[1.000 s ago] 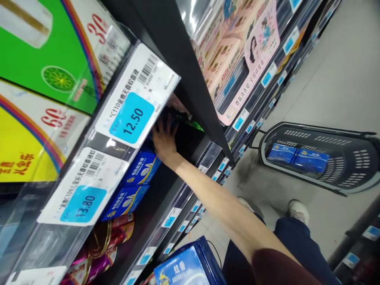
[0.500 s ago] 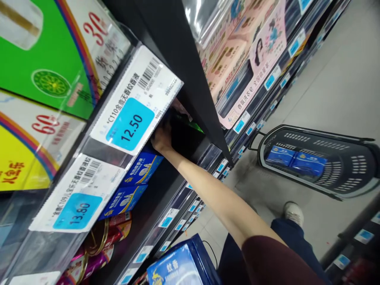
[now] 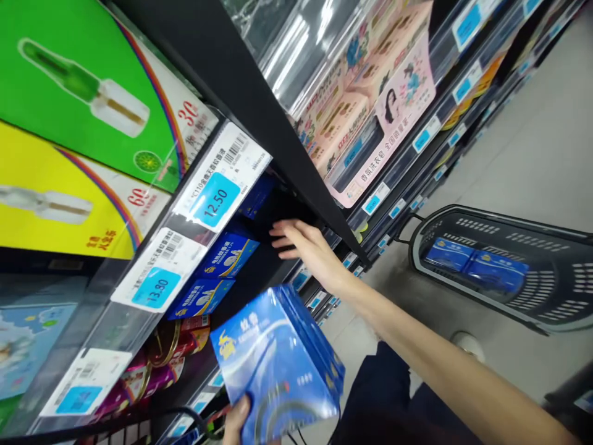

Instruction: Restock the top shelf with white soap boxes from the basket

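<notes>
My left hand (image 3: 236, 423) grips a stack of blue mosquito coil boxes (image 3: 278, 364) at its lower edge, thumb on the printed face. My right hand (image 3: 308, 247) is at the front of the dark shelf, fingers stretched out and holding nothing. Close by on that shelf stand blue mosquito liquid boxes (image 3: 227, 256), and a further blue box (image 3: 257, 194) sits deeper in shadow. More blue boxes (image 3: 472, 262) lie in the black shopping basket (image 3: 504, 232) on the floor.
Green (image 3: 92, 80) and yellow boxes (image 3: 60, 204) fill the shelf above, behind price tags (image 3: 215, 198). A black shelf divider (image 3: 278, 105) slants past my right hand. Pink soap boxes (image 3: 352, 117) stand beyond it. A black cable (image 3: 152, 414) crosses the lower left.
My right hand has drawn back out of the shelf, its fingers now spread. The held boxes have risen further into view, with my left hand now visible. The camera view has shifted.
</notes>
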